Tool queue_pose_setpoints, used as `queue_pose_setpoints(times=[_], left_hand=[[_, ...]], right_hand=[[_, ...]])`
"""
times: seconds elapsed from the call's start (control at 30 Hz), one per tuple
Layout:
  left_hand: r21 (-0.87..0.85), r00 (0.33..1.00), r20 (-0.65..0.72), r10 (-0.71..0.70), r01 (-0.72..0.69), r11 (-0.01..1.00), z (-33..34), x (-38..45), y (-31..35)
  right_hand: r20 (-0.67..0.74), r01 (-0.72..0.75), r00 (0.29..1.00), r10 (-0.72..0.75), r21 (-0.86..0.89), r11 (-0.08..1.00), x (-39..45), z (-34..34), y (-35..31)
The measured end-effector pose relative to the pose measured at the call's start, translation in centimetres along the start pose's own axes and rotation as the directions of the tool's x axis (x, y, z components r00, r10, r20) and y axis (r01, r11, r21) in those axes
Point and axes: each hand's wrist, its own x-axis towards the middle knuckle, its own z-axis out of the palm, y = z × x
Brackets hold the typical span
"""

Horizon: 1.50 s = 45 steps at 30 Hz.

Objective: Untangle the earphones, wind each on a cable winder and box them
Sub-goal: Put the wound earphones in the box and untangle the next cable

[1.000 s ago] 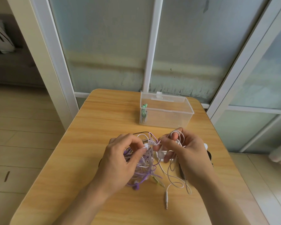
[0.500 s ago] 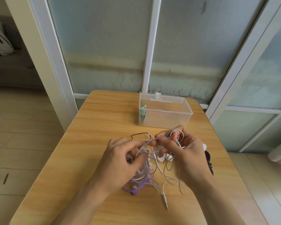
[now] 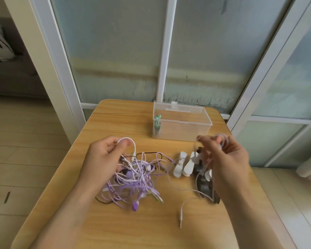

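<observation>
Just wood table (image 3: 126, 229) w/ clear box (image 3: 182, 129), frosted glass panels (image 3: 115, 51) behind.

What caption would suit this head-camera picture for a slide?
Left hand and right hand pull a white earphone cable from the purple tangle; clear box behind.

Warm, light wood-grain table (image 3: 126, 121), smooth with a soft satin sheen and one dark crack line near the far edge. Clear, glossy hard-plastic box (image 3: 182, 123), see-through on every wall. Thin rubbery-looking cords in the earphone tangle (image 3: 133, 178), lilac and white, slightly shiny, with a few black strands. Matt white plastic cable winders (image 3: 184, 164), smooth-faced. Bright metal tip on the white audio plug (image 3: 181, 218). Frosted, cloudy glass panels (image 3: 115, 51) behind, set in smooth white painted frames (image 3: 166, 51). Pale wood-look floor (image 3: 16, 141), low sheen.
</observation>
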Motion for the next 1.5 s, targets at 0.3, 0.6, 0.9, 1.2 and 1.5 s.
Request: queue_pose_setpoints(times=[0.3, 0.6, 0.9, 1.2, 1.5], left_hand=[[0.111, 0.983, -0.182, 0.026, -0.005, 0.994, -1.6, 1.6, -0.8], [0.774, 0.821, -0.186, 0.540, -0.217, 0.595, 1.4, -1.8, -0.7], [0.896, 0.924, 0.062, 0.377, -0.218, 0.388, -0.4, -3.3, 1.1], [0.288, 0.850, 0.524, -0.054, -0.117, 0.950, 5.8, -6.6, -0.8], [0.358, 0.533, 0.832, 0.157, -0.731, 0.581, 8.2, -9.0, -4.5]], right_hand=[[0.123, -0.145, 0.969, 0.215, -0.422, 0.895, 2.4, -4.8, -1.0], [0.454, -0.164, 0.870, 0.192, -0.100, 0.981, 0.8, -2.9, -0.8], [0.577, -0.080, 0.812, 0.084, -0.033, 0.996, -0.3, -1.2, 0.0], [0.527, -0.090, 0.845, 0.089, -0.023, 0.996, -0.5, -0.1, 0.9], [0.444, 0.042, 0.870, 0.216, -0.504, 0.863, 1.0, -2.2, 1.3]])
